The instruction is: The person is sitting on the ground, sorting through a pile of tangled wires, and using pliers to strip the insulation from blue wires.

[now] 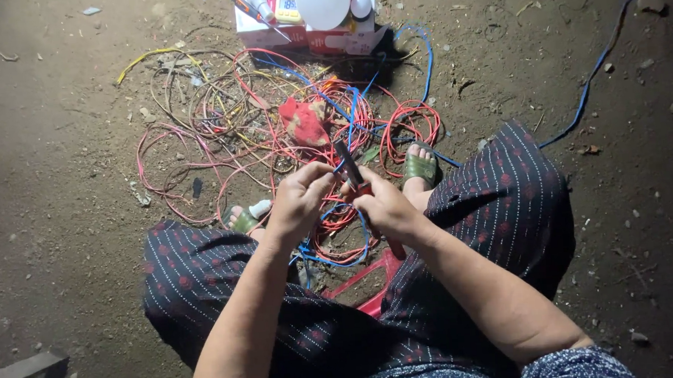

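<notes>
Right hand (386, 206) is closed around the handles of a pair of pliers (351, 168), dark jaws pointing up and away from the body, red grips running down under the palm. Left hand (299, 198) is pinched shut, fingertips meeting just beside the plier jaws, apparently on a strand of blue wire (357, 105); the exact contact is too small to confirm. Both hands sit together above the knees, over a red plastic stool (371, 282). Judgement: the step in hand is cutting or stripping a wire end, the left hand feeding and steadying while the pliers bite; the next move calls for a firm squeeze with the strand held taut and fingertips kept off the jaws. Count: one pair of pliers; two green sandals (420, 166), one on each foot; one red cloth (303, 122) lying on the tangle of wires (220, 118), coils of red, blue and yellow too interlaced to number; one cardboard box (311, 35) at the far side, carrying one white bulb (322, 4) and one screwdriver (257, 15).
</notes>
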